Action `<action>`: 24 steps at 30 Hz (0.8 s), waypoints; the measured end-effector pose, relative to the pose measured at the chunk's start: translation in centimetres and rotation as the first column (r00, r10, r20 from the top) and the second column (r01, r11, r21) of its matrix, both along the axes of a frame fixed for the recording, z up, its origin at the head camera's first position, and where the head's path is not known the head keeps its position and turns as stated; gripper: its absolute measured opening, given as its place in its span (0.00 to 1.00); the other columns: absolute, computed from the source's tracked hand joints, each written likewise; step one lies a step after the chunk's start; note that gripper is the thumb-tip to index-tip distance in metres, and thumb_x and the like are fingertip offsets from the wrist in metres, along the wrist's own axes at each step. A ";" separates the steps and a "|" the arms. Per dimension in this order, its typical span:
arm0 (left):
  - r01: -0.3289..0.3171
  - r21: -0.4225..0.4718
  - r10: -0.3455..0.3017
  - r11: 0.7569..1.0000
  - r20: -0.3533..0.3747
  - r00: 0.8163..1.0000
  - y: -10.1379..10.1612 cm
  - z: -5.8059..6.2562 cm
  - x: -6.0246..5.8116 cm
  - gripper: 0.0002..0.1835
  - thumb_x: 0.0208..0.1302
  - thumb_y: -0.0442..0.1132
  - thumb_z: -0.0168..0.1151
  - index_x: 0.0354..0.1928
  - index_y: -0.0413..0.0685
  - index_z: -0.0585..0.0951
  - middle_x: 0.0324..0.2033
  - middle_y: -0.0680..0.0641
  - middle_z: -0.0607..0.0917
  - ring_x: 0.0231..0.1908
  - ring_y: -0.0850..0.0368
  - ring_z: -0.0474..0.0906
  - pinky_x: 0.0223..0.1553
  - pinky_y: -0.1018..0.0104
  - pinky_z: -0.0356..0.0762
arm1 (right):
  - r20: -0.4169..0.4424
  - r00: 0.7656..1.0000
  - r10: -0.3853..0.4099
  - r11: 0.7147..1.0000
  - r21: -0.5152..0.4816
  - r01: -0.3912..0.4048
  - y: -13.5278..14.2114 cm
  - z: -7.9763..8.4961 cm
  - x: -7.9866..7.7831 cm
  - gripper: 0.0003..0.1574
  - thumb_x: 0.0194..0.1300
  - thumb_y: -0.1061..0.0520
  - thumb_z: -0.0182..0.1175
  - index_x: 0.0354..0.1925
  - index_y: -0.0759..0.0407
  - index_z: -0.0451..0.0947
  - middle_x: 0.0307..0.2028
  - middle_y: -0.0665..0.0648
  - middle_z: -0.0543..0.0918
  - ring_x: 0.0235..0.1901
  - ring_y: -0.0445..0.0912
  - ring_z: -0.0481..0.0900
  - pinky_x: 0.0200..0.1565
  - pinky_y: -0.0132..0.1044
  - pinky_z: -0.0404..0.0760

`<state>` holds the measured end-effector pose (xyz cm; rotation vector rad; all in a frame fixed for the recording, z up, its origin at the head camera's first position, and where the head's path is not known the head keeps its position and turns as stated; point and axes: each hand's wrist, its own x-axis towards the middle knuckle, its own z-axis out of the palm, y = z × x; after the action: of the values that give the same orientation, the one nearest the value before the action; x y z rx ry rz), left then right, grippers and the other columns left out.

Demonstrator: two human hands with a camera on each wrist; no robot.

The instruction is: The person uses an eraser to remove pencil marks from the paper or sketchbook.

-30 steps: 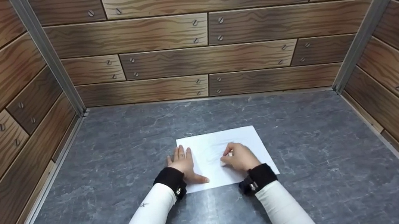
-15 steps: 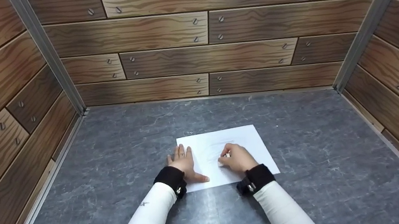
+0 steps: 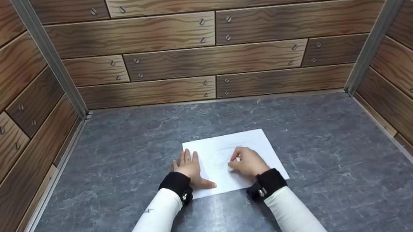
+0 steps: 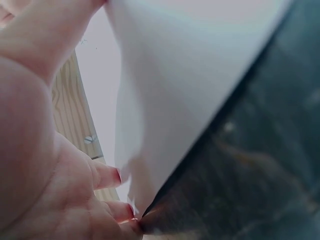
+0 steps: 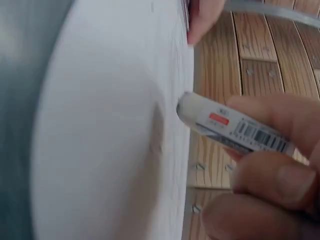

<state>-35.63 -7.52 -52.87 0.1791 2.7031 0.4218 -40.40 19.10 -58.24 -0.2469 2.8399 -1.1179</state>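
Observation:
A white sheet of paper (image 3: pixel 210 152) lies on the grey table and carries faint grey marks. My left hand (image 3: pixel 190 171) rests flat on its left side, fingers spread and thumb stretched along the near edge. My right hand (image 3: pixel 250 162) pinches a white eraser (image 5: pixel 235 125) in a printed paper sleeve with a barcode. The eraser's bare end points down at the marked middle of the sheet; whether it touches the paper I cannot tell. In the left wrist view, the left hand's palm (image 4: pixel 30 150) stands beside the paper (image 4: pixel 165 90), its fingertips at the edge.
Grey marbled tabletop (image 3: pixel 135 139) surrounds the paper. Wood-patterned panels (image 3: pixel 169 63) stand at the back and on both sides, with grey metal strips (image 3: pixel 54 59) at the corners. Black bands (image 3: pixel 272 180) with small cameras circle both wrists.
The right hand with the eraser shifts slightly left over the paper, then back to the right. The left hand and the sheet stay in place.

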 end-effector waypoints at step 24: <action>0.015 -0.006 -0.015 1.000 0.020 1.000 -0.2 0.0 -0.2 0.79 0.66 0.75 0.82 0.97 0.38 0.45 0.96 0.29 0.38 0.98 0.32 0.32 0.95 0.25 0.39 | -0.004 0.994 -0.106 0.993 0.043 0.106 3.3 1.4 0.4 0.07 0.70 0.55 0.74 0.35 0.53 0.85 0.30 0.52 0.83 0.31 0.47 0.76 0.37 0.38 0.75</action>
<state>-35.86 -7.71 -52.91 0.1928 2.6814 0.4088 -40.05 22.43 -56.88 -0.0954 2.9053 -1.0739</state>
